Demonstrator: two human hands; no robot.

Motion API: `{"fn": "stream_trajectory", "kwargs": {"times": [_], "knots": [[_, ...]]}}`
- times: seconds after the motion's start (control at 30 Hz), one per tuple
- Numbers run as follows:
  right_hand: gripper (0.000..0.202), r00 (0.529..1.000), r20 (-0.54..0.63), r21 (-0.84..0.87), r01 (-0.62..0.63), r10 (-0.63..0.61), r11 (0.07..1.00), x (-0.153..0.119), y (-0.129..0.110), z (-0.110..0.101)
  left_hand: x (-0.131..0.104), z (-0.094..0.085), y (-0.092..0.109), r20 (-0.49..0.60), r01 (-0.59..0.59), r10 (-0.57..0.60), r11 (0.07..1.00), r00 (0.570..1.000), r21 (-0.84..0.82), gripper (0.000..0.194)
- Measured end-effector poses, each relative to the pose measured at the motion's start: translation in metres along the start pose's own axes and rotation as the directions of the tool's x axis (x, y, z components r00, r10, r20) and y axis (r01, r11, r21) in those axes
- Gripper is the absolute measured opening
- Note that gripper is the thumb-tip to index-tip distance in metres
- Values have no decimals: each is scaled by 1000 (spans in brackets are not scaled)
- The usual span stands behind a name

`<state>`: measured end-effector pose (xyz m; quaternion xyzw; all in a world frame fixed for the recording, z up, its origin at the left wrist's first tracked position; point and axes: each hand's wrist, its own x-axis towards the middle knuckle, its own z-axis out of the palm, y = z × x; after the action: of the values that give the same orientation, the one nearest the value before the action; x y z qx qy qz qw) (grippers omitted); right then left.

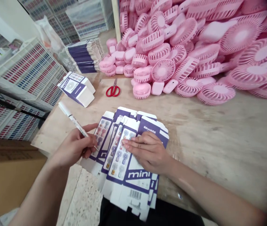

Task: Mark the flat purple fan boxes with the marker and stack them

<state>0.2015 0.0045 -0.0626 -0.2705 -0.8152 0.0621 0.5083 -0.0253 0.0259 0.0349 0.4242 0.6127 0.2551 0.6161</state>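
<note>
My left hand (83,142) is closed around a white pen (73,121), its cap end pointing up and away to the left. The pen's tip is close to the leftmost of several flattened purple-and-white cartons (120,157), which overlap in a fanned pile at the table's front edge. My right hand (149,150) lies flat over the top carton, fingers stretched out to the left. Printed rows of small fans and the word "mini" show on that carton. The cartons' lower flaps hang past the table edge.
Pink handheld fans (163,69) are heaped along the back and right. Red-handled scissors (113,90) lie before them. A folded-up carton (77,88) and a stack of flat cartons (85,56) are at back left. White crates (30,69) stand left, above a cardboard box (8,172).
</note>
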Motion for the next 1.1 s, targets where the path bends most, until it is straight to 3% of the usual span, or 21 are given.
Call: {"fn": "stream_trajectory", "kwargs": {"times": [0.07,0.13,0.3,0.5,0.7,0.73,0.77,0.8,0.87,0.9,0.93,1.0,1.1], "knots": [[24,1000,-2,-13,4,-4,1000,0,0,0,-7,5,4,103,44,-40,998,994,-45,47],[23,1000,-5,-29,5,-5,1000,0,0,0,-12,12,5,137,66,-56,995,989,-75,48],[23,1000,-4,-34,3,-3,999,0,-1,0,-6,17,1,-105,-20,12,997,994,-76,69],[24,1000,-11,-35,14,-15,999,0,-1,1,-8,2,8,-46,26,-30,997,999,-77,68],[22,1000,-14,-60,-1,0,998,0,-3,-1,-15,19,-2,160,136,-123,988,979,-68,58],[22,1000,-14,-59,-4,3,998,0,-3,-1,-12,22,-7,90,68,-63,996,994,-53,49],[22,1000,-18,-59,-5,4,998,1,-3,-1,-7,24,-12,-47,-40,39,999,998,-16,37],[22,1000,-20,-58,-4,3,998,1,-3,-1,-2,26,-16,-217,-154,161,987,963,48,24],[23,1000,-19,-46,2,-3,999,2,-2,-1,8,26,-25,-491,-273,357,932,794,237,5],[23,1000,-16,-37,4,-4,999,2,-2,-1,12,26,-29,-557,-271,411,908,721,319,6],[23,1000,-11,-26,4,-5,1000,2,-2,-1,15,25,-32,-585,-254,442,891,680,377,7],[23,1000,-3,-2,2,-2,1000,2,-1,-1,17,23,-37,-590,-235,474,868,653,438,6],[24,1000,1,27,-7,7,1000,2,0,-1,17,23,-40,-573,-206,492,847,656,491,6]]}}
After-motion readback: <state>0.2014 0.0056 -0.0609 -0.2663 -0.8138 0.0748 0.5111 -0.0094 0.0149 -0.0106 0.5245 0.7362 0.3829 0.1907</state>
